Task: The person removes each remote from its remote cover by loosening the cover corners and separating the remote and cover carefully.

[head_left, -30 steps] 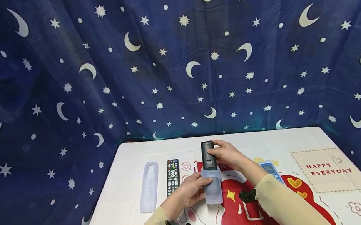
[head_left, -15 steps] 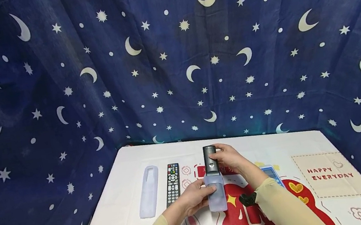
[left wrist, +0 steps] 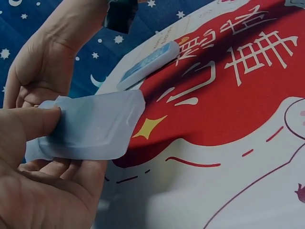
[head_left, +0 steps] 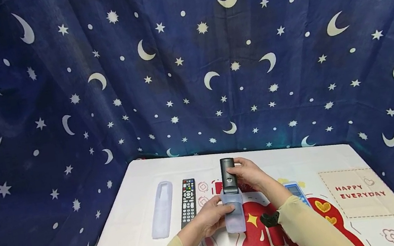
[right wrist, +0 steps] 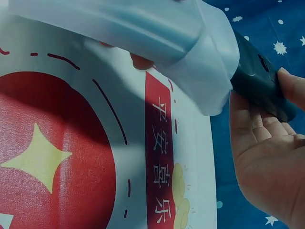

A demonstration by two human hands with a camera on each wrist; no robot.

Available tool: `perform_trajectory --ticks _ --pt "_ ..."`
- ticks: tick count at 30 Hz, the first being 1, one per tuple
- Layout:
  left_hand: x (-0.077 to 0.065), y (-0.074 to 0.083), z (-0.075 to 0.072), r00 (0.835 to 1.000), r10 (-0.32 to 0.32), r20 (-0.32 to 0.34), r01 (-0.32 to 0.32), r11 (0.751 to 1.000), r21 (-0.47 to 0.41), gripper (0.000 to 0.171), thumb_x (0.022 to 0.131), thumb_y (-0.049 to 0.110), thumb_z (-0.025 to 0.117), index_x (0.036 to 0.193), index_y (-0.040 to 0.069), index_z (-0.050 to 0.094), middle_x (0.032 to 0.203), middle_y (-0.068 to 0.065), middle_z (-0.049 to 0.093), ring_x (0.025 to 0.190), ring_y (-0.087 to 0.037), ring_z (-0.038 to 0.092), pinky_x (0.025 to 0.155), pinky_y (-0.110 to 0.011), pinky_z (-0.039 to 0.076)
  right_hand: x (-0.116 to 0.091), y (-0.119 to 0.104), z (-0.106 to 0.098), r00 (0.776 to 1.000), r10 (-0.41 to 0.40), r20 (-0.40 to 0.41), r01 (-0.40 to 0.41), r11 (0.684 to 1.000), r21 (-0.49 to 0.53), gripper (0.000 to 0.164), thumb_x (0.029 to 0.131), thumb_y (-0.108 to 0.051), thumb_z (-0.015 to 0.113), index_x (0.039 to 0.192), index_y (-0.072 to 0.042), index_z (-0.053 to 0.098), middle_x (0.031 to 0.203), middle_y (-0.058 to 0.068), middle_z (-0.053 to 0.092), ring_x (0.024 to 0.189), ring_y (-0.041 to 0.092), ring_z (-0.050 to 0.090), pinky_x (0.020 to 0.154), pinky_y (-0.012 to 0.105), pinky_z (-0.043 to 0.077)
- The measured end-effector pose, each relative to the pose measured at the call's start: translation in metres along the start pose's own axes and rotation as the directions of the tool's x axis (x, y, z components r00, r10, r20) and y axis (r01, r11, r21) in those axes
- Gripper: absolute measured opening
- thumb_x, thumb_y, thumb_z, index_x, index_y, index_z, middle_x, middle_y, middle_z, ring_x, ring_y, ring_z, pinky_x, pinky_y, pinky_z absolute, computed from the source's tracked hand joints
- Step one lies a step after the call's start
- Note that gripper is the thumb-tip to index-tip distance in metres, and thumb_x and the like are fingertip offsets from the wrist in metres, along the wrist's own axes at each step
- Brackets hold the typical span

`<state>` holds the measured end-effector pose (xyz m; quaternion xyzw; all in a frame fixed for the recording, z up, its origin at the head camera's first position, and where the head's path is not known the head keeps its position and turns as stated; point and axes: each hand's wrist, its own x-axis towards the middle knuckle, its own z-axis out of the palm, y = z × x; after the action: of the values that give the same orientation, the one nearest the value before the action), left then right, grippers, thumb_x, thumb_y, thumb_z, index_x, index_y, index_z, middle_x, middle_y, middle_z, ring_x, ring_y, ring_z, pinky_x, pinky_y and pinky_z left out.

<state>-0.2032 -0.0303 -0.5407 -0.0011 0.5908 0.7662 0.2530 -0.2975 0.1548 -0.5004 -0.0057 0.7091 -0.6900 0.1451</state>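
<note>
A black remote control (head_left: 228,173) with its plain back toward me is partly inside a translucent silicone remote cover (head_left: 236,221). My left hand (head_left: 211,215) grips the cover, thumb on its upper face and fingers beneath, as the left wrist view shows on the cover (left wrist: 105,126). My right hand (head_left: 247,174) holds the bare far end of the remote between thumb and fingers. In the right wrist view the remote (right wrist: 259,78) sticks out of the cover's mouth, whose rim (right wrist: 221,62) flares around it. The cover's near end looks unfilled. Both are held above the table.
Left on the white table (head_left: 129,235) lies another translucent cover (head_left: 162,210). Beside it a black remote with buttons (head_left: 188,201) lies face up, partly behind my left hand. A blue-faced remote in a pale case (head_left: 296,191) lies right, partly hidden by my right arm. A patterned curtain (head_left: 190,77) stands behind.
The cover's near end has come slightly toward me, and both hands keep their hold. The head view has tilted up a little. How far the remote sits in the cover looks about the same.
</note>
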Motion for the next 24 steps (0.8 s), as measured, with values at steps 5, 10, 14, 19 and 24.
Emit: perform_trajectory --ticks 5,10,14,19,24 --pt "-0.002 -0.002 -0.002 1.000 -0.005 0.006 0.005 1.000 -0.005 0.057 0.091 -0.001 0.066 0.143 0.003 0.043 0.107 -0.014 0.072 0.092 -0.032 0.073 0.076 -0.048 0.061 -0.001 0.005 0.003 1.000 0.010 0.023 -0.010 1.000 0.020 0.053 0.098 -0.012 0.068 0.144 0.003 0.046 0.115 0.019 0.067 0.095 0.024 0.070 0.088 0.042 0.058" --pt "-0.001 -0.001 -0.002 1.000 0.003 0.016 -0.003 1.000 -0.008 0.062 0.092 0.000 0.065 0.148 0.005 0.040 0.109 -0.015 0.070 0.096 -0.034 0.071 0.078 -0.050 0.060 -0.003 0.004 0.004 0.999 0.038 0.009 -0.038 0.999 0.036 0.057 0.098 -0.012 0.067 0.148 0.000 0.044 0.119 0.020 0.067 0.099 0.026 0.070 0.092 0.046 0.056" --pt "0.001 0.001 -0.002 0.999 0.039 0.002 -0.039 0.999 0.012 0.062 0.091 0.001 0.065 0.148 0.001 0.041 0.108 -0.016 0.071 0.098 -0.030 0.071 0.083 -0.046 0.059 -0.003 -0.001 0.004 0.998 0.055 0.002 -0.055 0.997 0.045 0.059 0.096 -0.010 0.067 0.149 0.000 0.043 0.119 0.021 0.067 0.099 0.027 0.070 0.094 0.048 0.055" --pt "0.004 0.002 -0.002 0.998 0.052 0.022 -0.053 0.998 0.025 0.047 0.093 0.000 0.066 0.136 -0.009 0.050 0.111 -0.016 0.071 0.099 -0.026 0.070 0.087 -0.042 0.059 -0.002 -0.004 0.004 0.998 0.056 -0.002 -0.056 0.997 0.047 0.057 0.095 -0.005 0.065 0.148 0.000 0.045 0.118 0.022 0.066 0.093 0.026 0.070 0.088 0.045 0.058" --pt "0.003 0.000 -0.001 0.997 0.048 0.055 -0.049 0.999 0.024 0.044 0.094 0.001 0.066 0.134 -0.008 0.052 0.112 -0.017 0.071 0.102 -0.029 0.070 0.089 -0.043 0.058 -0.001 -0.003 0.004 0.999 0.039 -0.025 -0.038 0.999 0.029 0.052 0.095 -0.005 0.066 0.144 0.003 0.049 0.114 0.019 0.067 0.089 0.024 0.069 0.088 0.044 0.058"
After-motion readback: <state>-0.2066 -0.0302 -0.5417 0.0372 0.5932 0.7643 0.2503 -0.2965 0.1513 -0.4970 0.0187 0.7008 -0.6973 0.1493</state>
